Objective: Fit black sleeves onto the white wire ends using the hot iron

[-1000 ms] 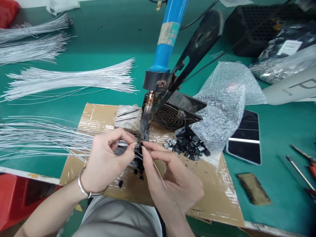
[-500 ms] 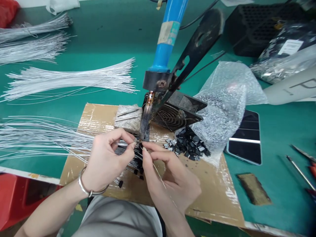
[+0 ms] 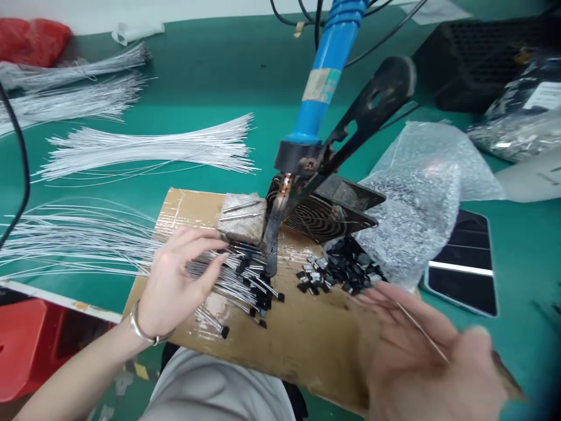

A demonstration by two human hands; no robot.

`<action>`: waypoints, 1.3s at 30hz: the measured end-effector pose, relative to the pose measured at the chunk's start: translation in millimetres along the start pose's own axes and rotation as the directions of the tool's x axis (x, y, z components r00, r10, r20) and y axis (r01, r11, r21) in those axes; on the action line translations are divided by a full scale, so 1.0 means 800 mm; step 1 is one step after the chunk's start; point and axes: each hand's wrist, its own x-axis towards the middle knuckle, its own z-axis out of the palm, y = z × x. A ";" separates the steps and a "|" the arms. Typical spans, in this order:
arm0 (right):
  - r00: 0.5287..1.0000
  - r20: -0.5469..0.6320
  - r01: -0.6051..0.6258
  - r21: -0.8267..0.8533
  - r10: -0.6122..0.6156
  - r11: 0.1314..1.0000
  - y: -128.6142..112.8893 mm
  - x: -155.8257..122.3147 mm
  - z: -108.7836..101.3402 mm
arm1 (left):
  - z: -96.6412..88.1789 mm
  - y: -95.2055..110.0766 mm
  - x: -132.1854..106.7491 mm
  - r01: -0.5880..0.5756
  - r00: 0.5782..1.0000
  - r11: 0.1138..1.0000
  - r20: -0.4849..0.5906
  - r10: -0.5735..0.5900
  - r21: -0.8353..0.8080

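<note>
My left hand (image 3: pixel 179 275) hovers at the bundle of thin white wires (image 3: pixel 118 242), thumb and fingers apart with nothing visible between them. Small black pieces (image 3: pixel 258 286) cap the wire ends to its right. Blurred by motion, my right hand (image 3: pixel 429 345) reaches toward a pile of small black and silver pieces (image 3: pixel 350 263), with a length of solder wire (image 3: pixel 423 333) held across its fingers. Its fingertips are smeared, so whether they touch the pile is unclear. Between the hands a blue-handled soldering iron (image 3: pixel 313 111) points its dark tip downward.
A black bracket (image 3: pixel 363 117) supports the iron, beside a round-grilled fan (image 3: pixel 315 219). Two metal rods lie on a pale block (image 3: pixel 242 216). Cardboard (image 3: pixel 307 351) covers the work area. A bubble-wrap bag (image 3: pixel 421 199), phone (image 3: pixel 464 263) and another wire bundle (image 3: pixel 153 149) lie around it.
My hands have parted. The right one has moved right toward the pile with the solder wire; the left has opened and drawn slightly left from the iron's tip. The view has shifted.
</note>
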 end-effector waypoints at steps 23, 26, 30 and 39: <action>0.996 -0.066 0.048 -0.049 -0.051 0.998 0.024 0.017 0.001 | -0.042 -0.200 0.174 0.045 0.992 0.810 0.071 -0.106 0.584; 0.997 -0.067 0.027 -0.060 -0.031 0.998 0.024 0.017 -0.002 | -0.062 -0.203 0.171 0.082 0.996 0.868 -0.009 -0.089 0.489; 0.995 -0.090 -0.060 -0.121 0.049 0.991 0.017 0.010 0.002 | -0.092 -0.200 0.162 0.104 0.985 0.947 -0.160 -0.057 0.303; 0.990 0.093 0.117 -0.066 -0.110 0.991 0.047 0.047 -0.016 | -0.134 -0.156 0.111 0.073 0.932 0.988 -0.344 -0.117 -0.138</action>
